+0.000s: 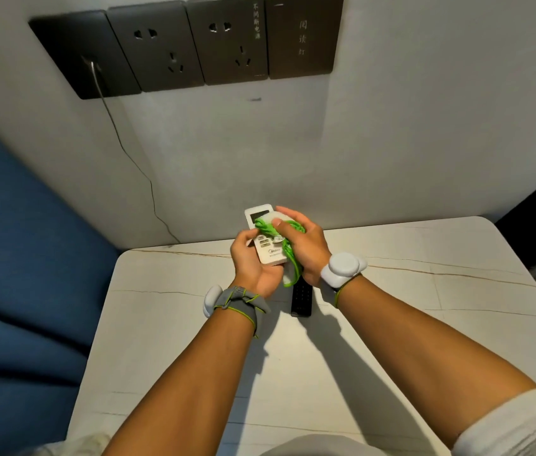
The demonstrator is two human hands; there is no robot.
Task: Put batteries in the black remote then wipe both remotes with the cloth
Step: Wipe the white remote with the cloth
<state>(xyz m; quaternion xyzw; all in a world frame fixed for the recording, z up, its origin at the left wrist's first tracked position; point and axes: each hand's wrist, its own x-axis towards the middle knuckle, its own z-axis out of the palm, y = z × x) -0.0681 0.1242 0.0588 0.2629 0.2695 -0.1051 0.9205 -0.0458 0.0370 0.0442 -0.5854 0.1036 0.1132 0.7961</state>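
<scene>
My left hand holds a white remote upright above the table, its screen end pointing away from me. My right hand presses a bunched green and white cloth against the remote's right side and button face, thumb on top. The black remote lies flat on the white table just below my hands, between my wrists; its far end is hidden by the cloth and my right hand. No batteries are visible.
A row of dark wall sockets sits on the grey wall, with a thin cable hanging down to the table's back left corner. A blue upholstered seat is on the left of the table.
</scene>
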